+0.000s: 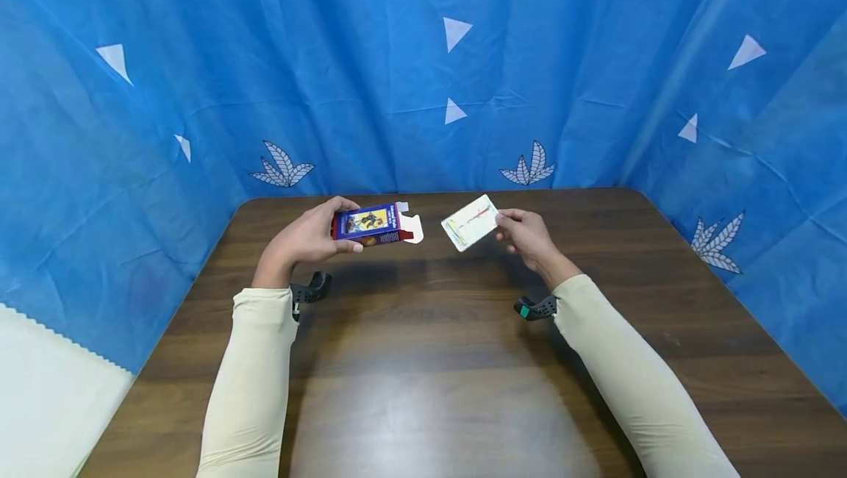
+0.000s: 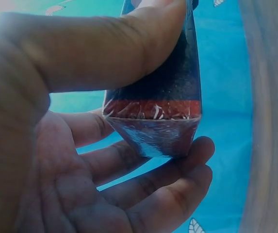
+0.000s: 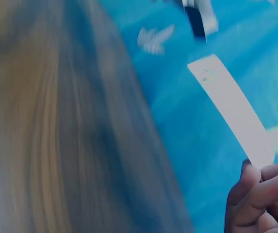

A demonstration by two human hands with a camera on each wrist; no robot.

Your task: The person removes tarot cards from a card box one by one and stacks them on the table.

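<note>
A blue cloth backdrop point(image 1: 410, 73) printed with white leaves and triangles closes in a dark wooden table point(image 1: 437, 382) on three sides. Above the table's far half, the left hand point(image 1: 307, 239) grips a blue card box point(image 1: 370, 224), thumb laid over its top and fingers curled beneath; the left wrist view shows the box's red-banded end resting on those fingers point(image 2: 177, 170). The box's white end flap point(image 1: 412, 228) hangs open, facing away from the left hand. Just beyond that open flap, not touching it, a white card point(image 1: 470, 223) is held tilted in the air, pinched at its far corner by the fingertips of the right hand point(image 1: 529, 237). Both forearms wear cream sleeves point(image 1: 254, 382).
</note>
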